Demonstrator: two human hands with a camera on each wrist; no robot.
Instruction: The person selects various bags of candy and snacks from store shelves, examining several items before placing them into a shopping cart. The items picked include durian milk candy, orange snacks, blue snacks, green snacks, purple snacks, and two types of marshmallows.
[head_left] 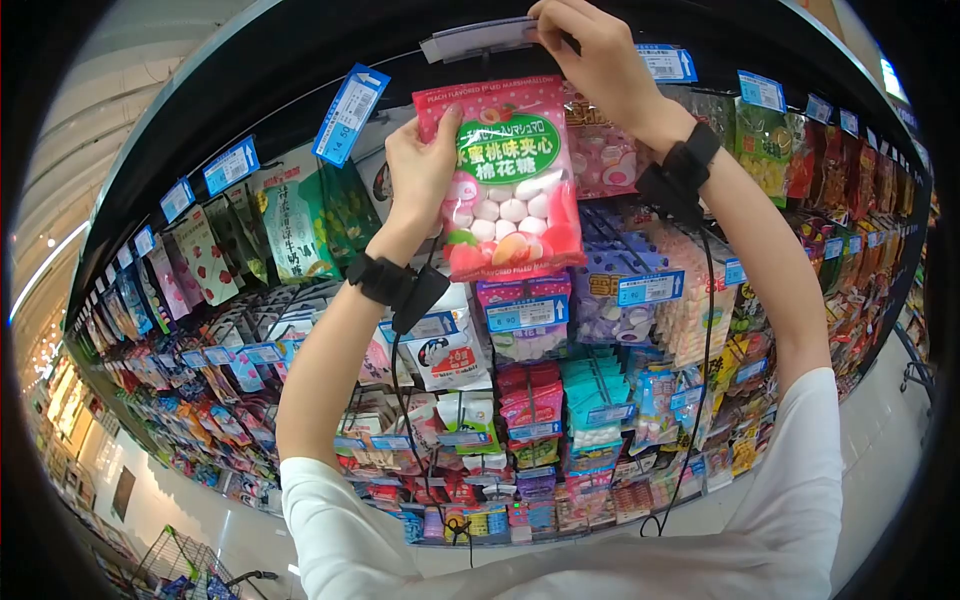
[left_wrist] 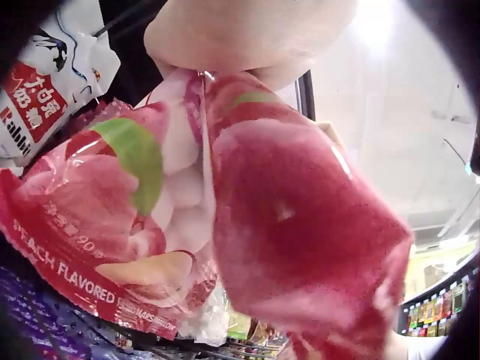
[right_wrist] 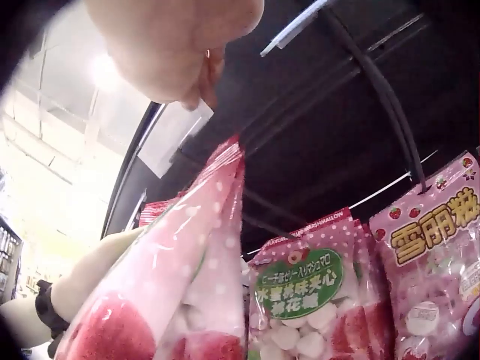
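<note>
So, L hand (head_left: 418, 168) pinches marshmallow pkg (head_left: 512, 205); R hand (head_left: 605, 62) pinches label (head_left: 480, 42).

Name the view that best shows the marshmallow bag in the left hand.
Head: the marshmallow bag faces the camera, its green label readable, the left hand overlapping one edge. Left wrist shows it close up but slanted. Right wrist shows it obliquely, lower end cut off.
</note>
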